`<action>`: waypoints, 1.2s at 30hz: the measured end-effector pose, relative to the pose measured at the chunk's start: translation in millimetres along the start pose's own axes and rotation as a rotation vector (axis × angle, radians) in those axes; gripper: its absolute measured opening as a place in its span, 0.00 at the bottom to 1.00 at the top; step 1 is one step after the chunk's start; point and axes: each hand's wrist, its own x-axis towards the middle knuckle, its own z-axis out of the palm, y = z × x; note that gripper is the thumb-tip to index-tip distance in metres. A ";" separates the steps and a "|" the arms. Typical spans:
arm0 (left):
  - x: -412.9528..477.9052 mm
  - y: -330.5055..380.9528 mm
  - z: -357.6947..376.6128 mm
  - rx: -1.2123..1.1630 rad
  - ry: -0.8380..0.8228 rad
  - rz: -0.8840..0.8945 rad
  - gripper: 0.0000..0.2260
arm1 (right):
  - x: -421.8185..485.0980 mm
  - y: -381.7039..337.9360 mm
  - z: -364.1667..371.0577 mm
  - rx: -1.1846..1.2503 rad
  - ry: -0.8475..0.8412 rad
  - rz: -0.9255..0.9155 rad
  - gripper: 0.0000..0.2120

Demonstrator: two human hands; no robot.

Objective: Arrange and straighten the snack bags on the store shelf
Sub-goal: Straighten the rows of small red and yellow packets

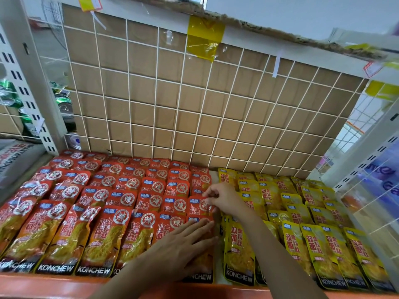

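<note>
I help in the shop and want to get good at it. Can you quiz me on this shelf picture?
1. True or false: the left hand lies flat on a front-row red bag.
2. Where do the yellow bags lie? A) left of the red ones B) right of the red ones C) on top of them
3. Fill in: the right hand pinches the top of a ___ bag with its fingers.
Key: 1 true; 2 B; 3 red, the second-row red bag.
</note>
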 end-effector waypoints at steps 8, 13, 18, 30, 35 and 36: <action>-1.5 -0.4 -5.0 -0.050 -0.071 -0.020 0.27 | -0.2 3.8 2.1 0.008 -0.022 -0.003 0.02; -2.1 -1.4 -10.1 -0.088 -0.079 -0.035 0.27 | 0.7 7.0 2.3 -0.013 -0.032 -0.014 0.04; 2.5 -7.8 -16.0 -0.176 0.003 -0.092 0.23 | 0.8 9.6 -3.5 -0.042 0.095 -0.054 0.05; 29.6 -17.1 -13.3 -0.297 -0.056 -0.263 0.39 | 20.5 12.8 -3.5 -0.293 0.126 0.026 0.14; 34.0 -19.9 -10.6 -0.145 -0.047 -0.240 0.38 | 26.6 12.1 -5.5 -0.211 0.117 0.034 0.08; 34.9 -20.7 -11.6 -0.149 -0.037 -0.246 0.39 | 27.7 11.4 -5.5 -0.188 0.124 0.032 0.06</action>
